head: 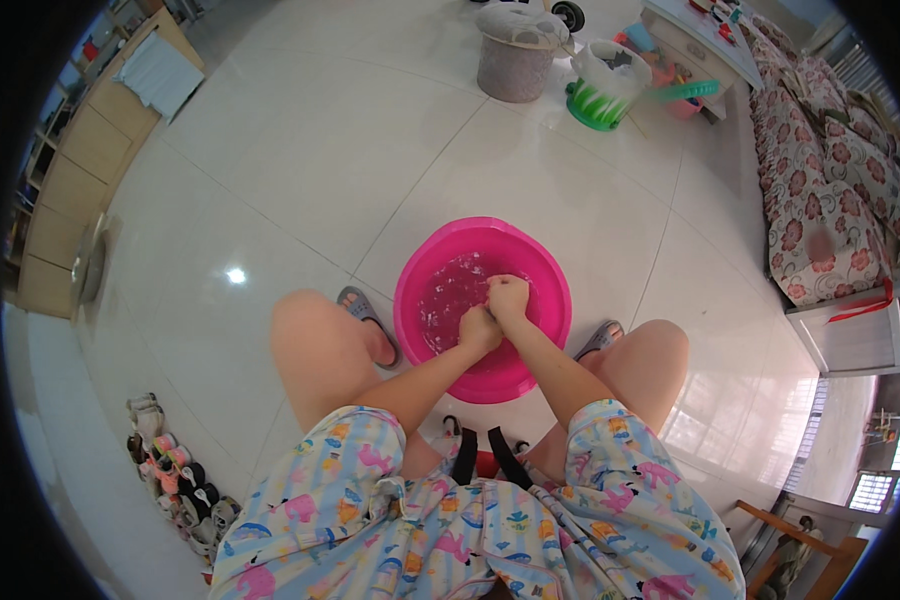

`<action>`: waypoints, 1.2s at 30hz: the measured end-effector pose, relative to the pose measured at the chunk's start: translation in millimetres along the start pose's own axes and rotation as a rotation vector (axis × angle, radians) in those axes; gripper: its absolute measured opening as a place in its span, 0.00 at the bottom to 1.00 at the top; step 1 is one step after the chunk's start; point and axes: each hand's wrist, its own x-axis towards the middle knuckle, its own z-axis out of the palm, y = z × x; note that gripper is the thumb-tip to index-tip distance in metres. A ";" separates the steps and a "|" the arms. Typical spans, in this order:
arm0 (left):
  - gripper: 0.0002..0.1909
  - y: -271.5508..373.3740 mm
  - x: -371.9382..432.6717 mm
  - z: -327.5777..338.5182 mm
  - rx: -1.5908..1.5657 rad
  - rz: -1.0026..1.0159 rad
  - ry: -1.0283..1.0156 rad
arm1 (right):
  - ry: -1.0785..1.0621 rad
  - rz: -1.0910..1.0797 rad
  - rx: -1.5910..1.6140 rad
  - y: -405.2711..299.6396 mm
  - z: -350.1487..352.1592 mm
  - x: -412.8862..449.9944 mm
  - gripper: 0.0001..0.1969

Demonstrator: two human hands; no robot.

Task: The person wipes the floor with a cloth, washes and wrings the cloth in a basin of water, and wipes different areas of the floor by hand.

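Observation:
A bright pink plastic basin (407, 300) stands on the floor between my feet, holding water (446, 300) with white suds on it. Over the water, inside the rim, my two hands meet with curled fingers. My left hand (480, 330) is the nearer one, with its knuckles against the right wrist area. Slightly farther out, my right hand (508, 298) is bent into a fist. A small dark bit shows between them, too little to name. Whatever the fingers may hold is hidden.
Grey sandals (375, 322) flank the basin. Beyond it are a cushioned round stool (514, 67) and a green-and-white bin (604, 90). A floral-covered sofa (817, 187) is at right, a wooden cabinet (82, 180) at left. Several shoes (176, 480) line the left wall.

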 end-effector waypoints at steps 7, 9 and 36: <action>0.17 13.9 -9.3 -5.8 0.077 0.136 0.224 | 0.143 0.225 0.466 -13.3 -14.5 -11.0 0.05; 0.19 22.1 -5.7 -12.2 0.086 0.148 0.201 | 0.075 0.305 0.597 -15.2 -24.7 -4.7 0.04; 0.25 36.1 -30.1 -28.1 -1.472 -0.467 -0.560 | -0.436 0.245 1.068 -8.5 -110.4 -74.4 0.26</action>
